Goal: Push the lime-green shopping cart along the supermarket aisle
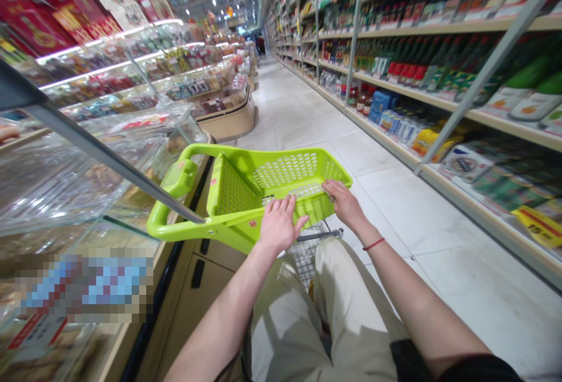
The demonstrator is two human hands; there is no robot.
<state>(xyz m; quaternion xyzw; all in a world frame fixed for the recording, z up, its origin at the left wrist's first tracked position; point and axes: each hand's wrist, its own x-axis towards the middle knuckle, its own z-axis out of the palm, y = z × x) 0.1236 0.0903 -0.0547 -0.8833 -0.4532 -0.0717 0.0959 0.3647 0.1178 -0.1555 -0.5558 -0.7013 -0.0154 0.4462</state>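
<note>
Head view: one green cart point(232, 189), left hand point(280, 223) spread atop, right hand point(345, 202) touching, grip unclear

We see a bright lime-green shopping cart point(235, 230), its walls patterned with rows of small holes. Our trousers point(351, 306) are beige, our bracelet point(373, 244) is red and our sleeve point(478, 370) black. Beneath us, the floor tiles point(390, 212) are white with faint grey veining. We also notice red gift boxes point(37, 28), beige shelf edges point(408, 93) and a yellow-and-red price sign point(538, 227).
</note>
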